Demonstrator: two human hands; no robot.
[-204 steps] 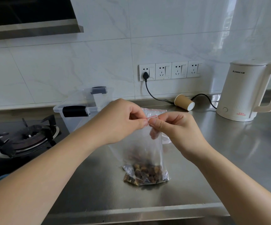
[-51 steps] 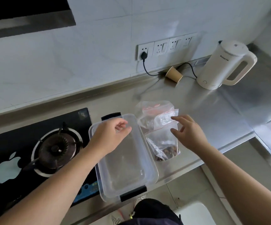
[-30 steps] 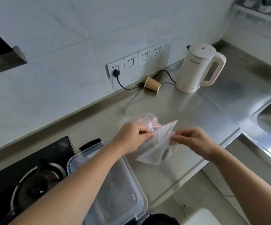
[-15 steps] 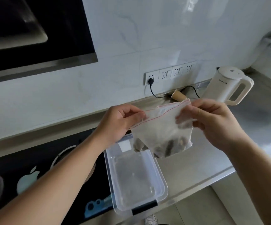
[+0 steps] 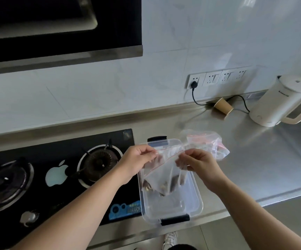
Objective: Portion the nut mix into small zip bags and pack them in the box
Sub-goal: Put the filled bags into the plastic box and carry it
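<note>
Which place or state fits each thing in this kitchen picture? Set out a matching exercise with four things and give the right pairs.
Things:
1. zip bag of nuts
2. paper cup
3. kettle
4. clear box

Places or states:
A. lying on its side by the wall
B. held up by both hands
C. standing at the far right
D. open, beside the stove

Pairs: 1-B, 2-A, 3-C, 4-D

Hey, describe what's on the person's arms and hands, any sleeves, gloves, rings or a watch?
Both forearms are bare right up to the frame edge, with no sleeves in view. The left hand and right hand wear no gloves, and no ring, watch or bracelet shows on the fingers or wrists. Nails look short and unpainted, though the frame is too soft to be sure.
</note>
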